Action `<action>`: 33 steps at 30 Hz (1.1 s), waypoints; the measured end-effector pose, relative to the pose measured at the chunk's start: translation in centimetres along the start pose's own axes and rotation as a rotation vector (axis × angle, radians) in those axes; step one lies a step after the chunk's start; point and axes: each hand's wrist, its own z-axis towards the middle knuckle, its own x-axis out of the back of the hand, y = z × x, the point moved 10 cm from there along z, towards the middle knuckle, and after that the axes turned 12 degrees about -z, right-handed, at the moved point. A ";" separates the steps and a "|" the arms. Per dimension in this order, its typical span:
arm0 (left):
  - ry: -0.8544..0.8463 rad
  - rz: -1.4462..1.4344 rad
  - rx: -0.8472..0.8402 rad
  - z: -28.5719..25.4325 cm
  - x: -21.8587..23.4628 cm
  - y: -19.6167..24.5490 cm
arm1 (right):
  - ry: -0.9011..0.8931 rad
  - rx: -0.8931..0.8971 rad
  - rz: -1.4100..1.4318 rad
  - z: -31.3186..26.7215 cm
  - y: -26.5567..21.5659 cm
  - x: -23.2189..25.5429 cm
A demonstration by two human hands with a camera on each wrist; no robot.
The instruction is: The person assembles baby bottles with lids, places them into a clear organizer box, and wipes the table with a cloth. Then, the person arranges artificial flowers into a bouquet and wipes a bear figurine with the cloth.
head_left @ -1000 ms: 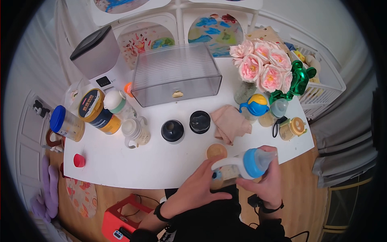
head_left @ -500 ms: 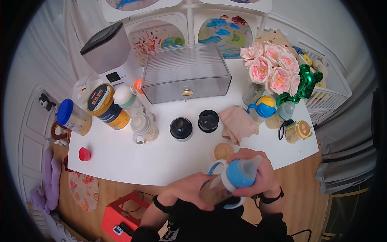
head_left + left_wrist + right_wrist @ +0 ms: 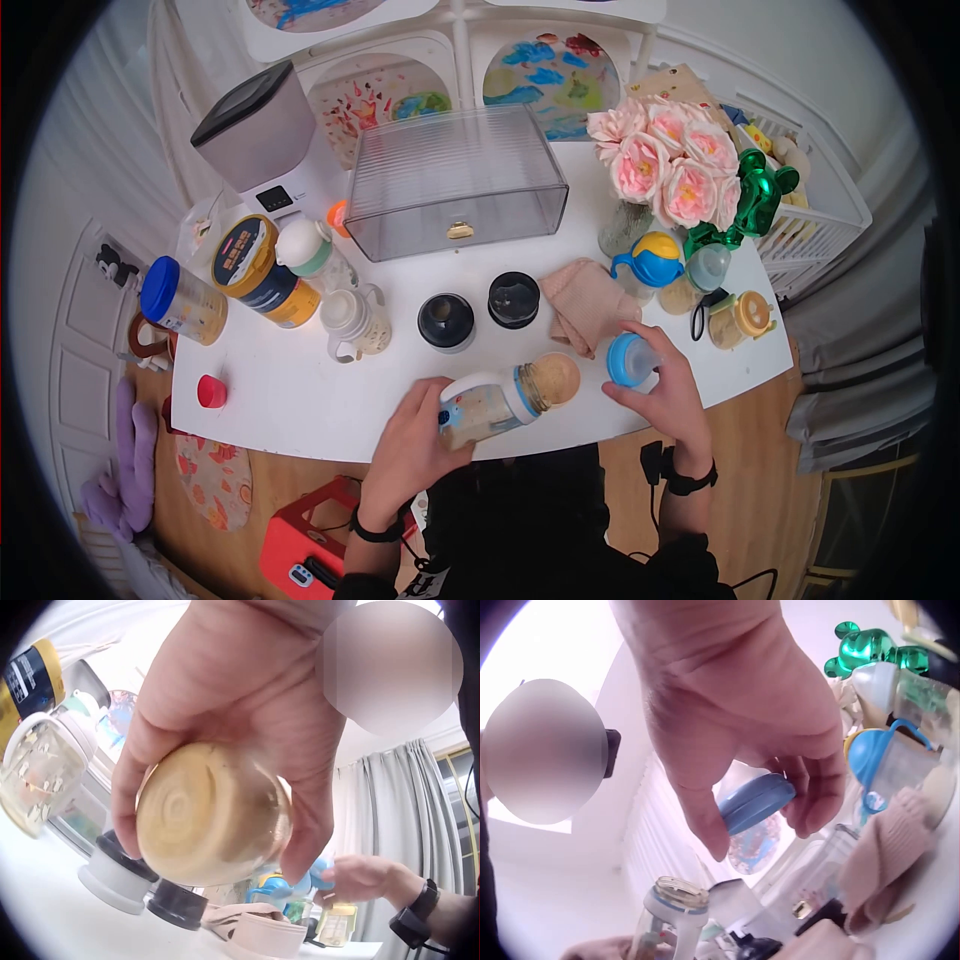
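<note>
My left hand (image 3: 408, 450) grips a clear baby bottle (image 3: 478, 412) by its body, over the table's front edge. The bottle lies tilted, its open threaded mouth to the right; a white handle and blue ring show at its neck. In the left wrist view its base (image 3: 180, 806) faces the camera. My right hand (image 3: 680, 400) holds the blue bottle collar (image 3: 757, 804) with its clear teat between thumb and fingers, apart from the bottle. A round tan tub (image 3: 555, 378) stands right behind the bottle's mouth, overlapping it in the head view.
Behind stand two black-topped containers (image 3: 446, 321) and a folded pink cloth (image 3: 582, 305). Several bottles and a formula tub (image 3: 265, 270) stand left; a blue-and-yellow cup (image 3: 655, 262) and flowers (image 3: 670, 150) are at right. A clear storage box (image 3: 455, 190) sits at the back.
The blue collar with its teat has come off the bottle and moved right in my right hand. The bottle has moved left and tipped, its mouth now uncovered.
</note>
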 end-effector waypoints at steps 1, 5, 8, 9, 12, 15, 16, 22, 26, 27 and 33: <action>0.094 0.147 -0.121 -0.1 0.9 0.9 | -0.008 -0.092 -0.062 -0.3 1.7 -0.4; 0.079 0.203 -0.118 0.2 0.9 0.8 | -0.055 -0.285 -0.171 -2.2 6.3 -2.2; 0.092 0.190 -0.109 0.6 1.0 1.6 | -0.049 -0.345 -0.141 -3.1 8.7 -3.0; 0.085 0.193 -0.108 0.8 1.0 1.8 | -0.048 -0.352 -0.137 -3.2 9.2 -3.3; 0.072 0.270 -0.151 1.3 0.8 2.7 | 0.031 -0.328 -0.152 -3.3 9.4 -2.8; 0.060 0.248 -0.092 1.7 0.9 2.5 | 0.017 -0.327 -0.171 -3.2 9.1 -3.0; 0.058 0.262 -0.085 1.8 0.9 2.6 | 0.024 -0.308 -0.180 -3.2 8.8 -3.0; 0.042 0.334 -0.182 2.4 0.7 4.6 | 0.050 -0.240 -0.249 -3.0 7.8 -3.0; -0.002 0.346 -0.243 2.6 0.1 5.9 | 0.047 -0.249 -0.248 -3.0 8.1 -3.0; -0.004 0.347 -0.244 2.7 0.1 6.1 | 0.048 -0.251 -0.247 -3.0 8.1 -2.9; -0.032 0.399 -0.267 2.8 -0.2 6.9 | 0.117 -0.247 -0.438 -3.4 5.2 -0.8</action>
